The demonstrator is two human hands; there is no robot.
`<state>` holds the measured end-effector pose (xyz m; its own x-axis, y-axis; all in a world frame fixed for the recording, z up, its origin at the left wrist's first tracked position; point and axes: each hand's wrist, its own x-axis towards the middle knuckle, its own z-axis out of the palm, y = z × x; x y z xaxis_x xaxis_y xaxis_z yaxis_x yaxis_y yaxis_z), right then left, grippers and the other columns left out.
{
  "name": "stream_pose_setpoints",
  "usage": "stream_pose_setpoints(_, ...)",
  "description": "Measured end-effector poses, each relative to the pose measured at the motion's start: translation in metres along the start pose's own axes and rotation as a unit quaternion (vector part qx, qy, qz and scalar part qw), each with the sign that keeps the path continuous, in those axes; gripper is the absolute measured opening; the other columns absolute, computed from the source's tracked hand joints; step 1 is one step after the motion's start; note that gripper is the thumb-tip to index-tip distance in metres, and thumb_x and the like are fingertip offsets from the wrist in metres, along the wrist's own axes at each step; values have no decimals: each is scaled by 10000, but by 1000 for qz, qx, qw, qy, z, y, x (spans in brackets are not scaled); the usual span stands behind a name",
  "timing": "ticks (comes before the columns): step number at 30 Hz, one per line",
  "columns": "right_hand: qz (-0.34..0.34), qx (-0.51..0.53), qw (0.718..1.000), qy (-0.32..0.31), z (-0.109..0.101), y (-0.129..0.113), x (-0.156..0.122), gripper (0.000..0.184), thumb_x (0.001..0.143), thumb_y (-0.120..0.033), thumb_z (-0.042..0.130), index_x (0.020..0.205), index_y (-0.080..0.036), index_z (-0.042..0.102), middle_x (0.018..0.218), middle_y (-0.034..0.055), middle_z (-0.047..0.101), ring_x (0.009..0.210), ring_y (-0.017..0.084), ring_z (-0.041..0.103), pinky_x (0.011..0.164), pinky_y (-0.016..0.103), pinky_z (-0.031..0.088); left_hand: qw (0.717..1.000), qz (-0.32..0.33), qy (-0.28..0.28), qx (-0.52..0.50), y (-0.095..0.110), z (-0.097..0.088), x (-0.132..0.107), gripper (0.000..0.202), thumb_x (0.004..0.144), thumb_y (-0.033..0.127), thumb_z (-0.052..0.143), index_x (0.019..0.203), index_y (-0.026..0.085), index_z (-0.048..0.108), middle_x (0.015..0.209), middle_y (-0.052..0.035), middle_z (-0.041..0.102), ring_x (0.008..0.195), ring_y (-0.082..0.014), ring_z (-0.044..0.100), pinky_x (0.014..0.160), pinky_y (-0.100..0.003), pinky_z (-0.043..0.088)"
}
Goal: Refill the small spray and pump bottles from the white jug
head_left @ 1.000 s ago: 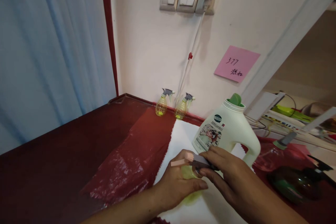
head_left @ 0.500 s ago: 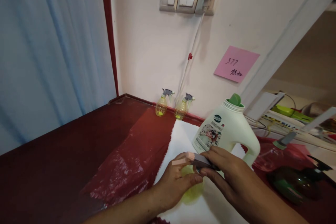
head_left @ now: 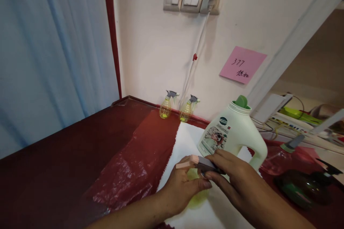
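Observation:
A yellowish see-through spray bottle (head_left: 198,199) with a grey and pink trigger head stands on a white sheet (head_left: 189,134). Around the bottle's upper body my left hand (head_left: 180,186) is closed, thumb toward me. Fingers of my right hand (head_left: 228,173) grip the grey part of the spray head (head_left: 206,164) from the right side. Much of the bottle's neck is hidden by both hands. Just behind them is a pale green detergent jug (head_left: 231,132), its mouth uncapped, with a green piece (head_left: 241,101) sticking up in it.
Two small yellow spray bottles (head_left: 165,109) stand at the wall. Crinkled clear plastic (head_left: 126,168) covers part of the dark red table (head_left: 53,179). Right of the jug are a pink-tinted bottle (head_left: 279,157) and a dark pump bottle (head_left: 303,186). A cord (head_left: 200,39) hangs from a wall socket.
My left thumb has shifted slightly to the right, closer to the fingers of my right hand. Both hands keep their hold on the spray bottle.

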<state>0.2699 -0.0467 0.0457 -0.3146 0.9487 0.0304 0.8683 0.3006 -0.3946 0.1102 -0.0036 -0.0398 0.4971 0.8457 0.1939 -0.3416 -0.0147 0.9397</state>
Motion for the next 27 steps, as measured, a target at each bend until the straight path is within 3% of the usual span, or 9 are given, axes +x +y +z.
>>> stream_pose_setpoints(6,-6,2,1000,1,1,2,-2,167,999,-204,397,927,-207,547,954,57,543,868,225,563,755,409,457,999,23,-5,21,3,0,-1,217,752,281,783,924,172,710,943,-23,634,956,-223,570,877,-336,445)
stream_pose_setpoints(16,2,3,1000,7,2,1,-1,149,990,-210,423,910,-218,549,940,48,563,870,224,564,750,388,450,998,33,-31,47,-5,-5,-1,218,814,314,731,998,201,700,1040,-26,619,1065,-244,547,979,-374,407)
stream_pose_setpoints(21,2,0,1000,9,4,2,0,155,989,-205,419,920,-216,557,952,55,563,885,228,564,762,393,453,998,22,-31,45,-5,-3,-3,205,775,225,750,961,191,671,976,-12,624,971,-215,563,911,-340,440)
stream_pose_setpoints(27,-4,2,1000,16,4,3,0,172,995,-222,414,925,-217,570,941,56,570,879,225,570,756,382,460,1000,8,-15,-4,-6,-2,-2,260,755,254,778,985,193,674,961,-10,640,963,-223,580,882,-329,453)
